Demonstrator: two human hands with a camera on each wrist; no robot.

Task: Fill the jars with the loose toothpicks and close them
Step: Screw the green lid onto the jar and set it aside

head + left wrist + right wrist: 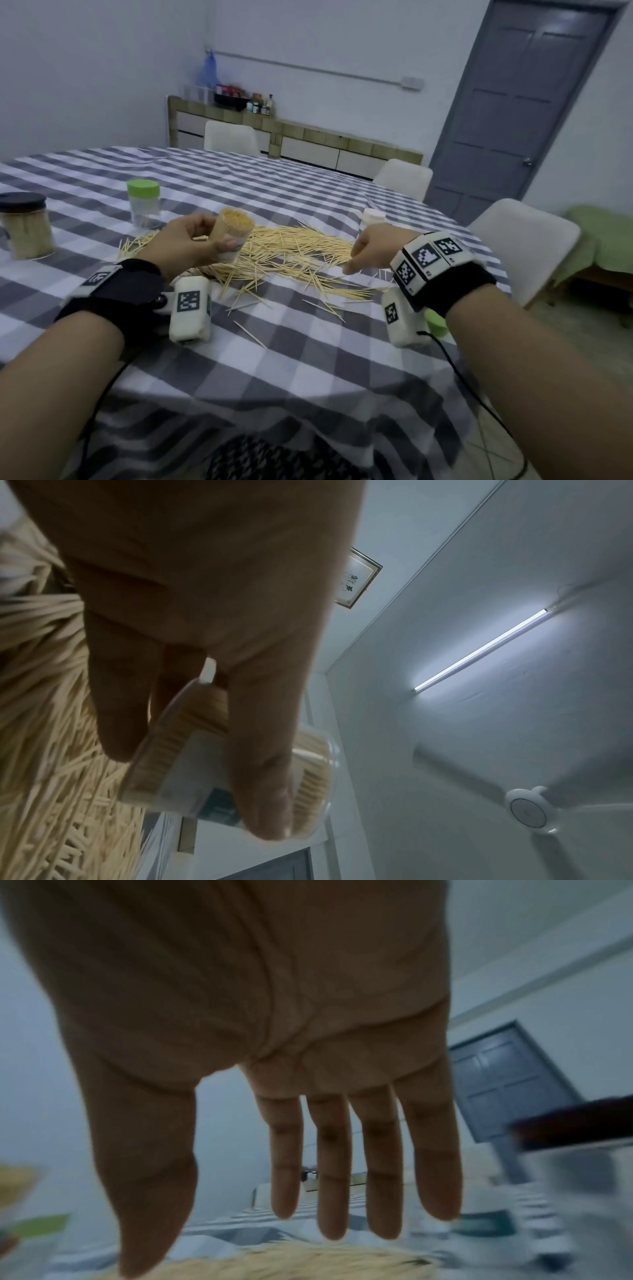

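Note:
My left hand (212, 240) grips a clear lidless jar (230, 233) packed with toothpicks, tilted above the left end of the loose toothpick pile (294, 253). In the left wrist view the thumb and fingers of that hand (193, 780) wrap the jar (171, 753). My right hand (352, 262) hovers at the pile's right end. The right wrist view shows this hand (232, 1242) with straight fingers (330, 1177) holding nothing, over the pile (291, 1261).
A clear jar with a green lid (144, 202) and a toothpick-filled jar with a black lid (24, 226) stand at the left of the checked tablecloth (308, 359). A white container (373, 216) stands behind my right hand. A green lid (436, 323) lies under my right wrist. White chairs ring the table.

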